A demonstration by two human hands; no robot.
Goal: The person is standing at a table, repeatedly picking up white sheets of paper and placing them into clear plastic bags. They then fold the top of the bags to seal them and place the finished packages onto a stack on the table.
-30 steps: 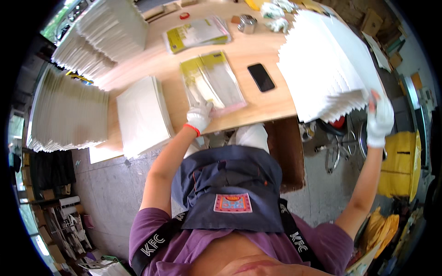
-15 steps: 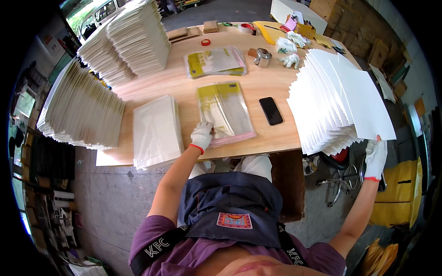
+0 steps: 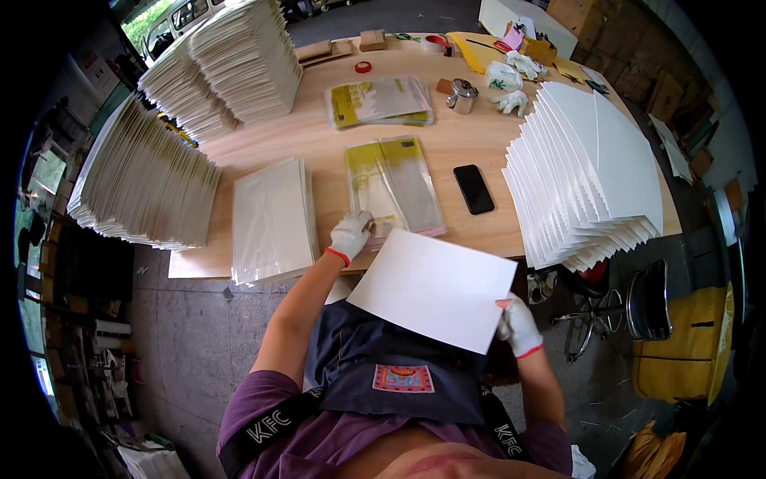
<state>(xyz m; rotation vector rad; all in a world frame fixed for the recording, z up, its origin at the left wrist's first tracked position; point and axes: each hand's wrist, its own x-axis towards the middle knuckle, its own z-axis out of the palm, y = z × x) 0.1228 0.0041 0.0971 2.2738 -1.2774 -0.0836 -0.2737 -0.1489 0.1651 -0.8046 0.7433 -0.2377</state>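
A white sheet of card [image 3: 437, 289] is in my right hand [image 3: 520, 326], gripped by its right edge. It hangs over the table's near edge, above my apron. My left hand [image 3: 351, 232], in a white glove with a red cuff, pinches the near left edge of a clear plastic bag [image 3: 411, 185]. That bag lies on a small pile of similar bags with yellow-green printing. Left of this hand sits a stack of white sheets in clear bags [image 3: 274, 215]. To the right rises a tall, fanned stack of white card [image 3: 586, 176].
A black phone [image 3: 474, 190] lies right of the bags. Farther back are more plastic bags [image 3: 379, 104], a metal pot [image 3: 462, 96], tape [image 3: 435, 44] and loose gloves [image 3: 511, 102]. Tall stacks of packed sheets [image 3: 144, 180] line the left side. A chair [image 3: 648, 299] stands at the right.
My right hand has taken a white sheet off the right stack and brought it left, in front of my body. My left hand stays at the plastic bag's near edge.
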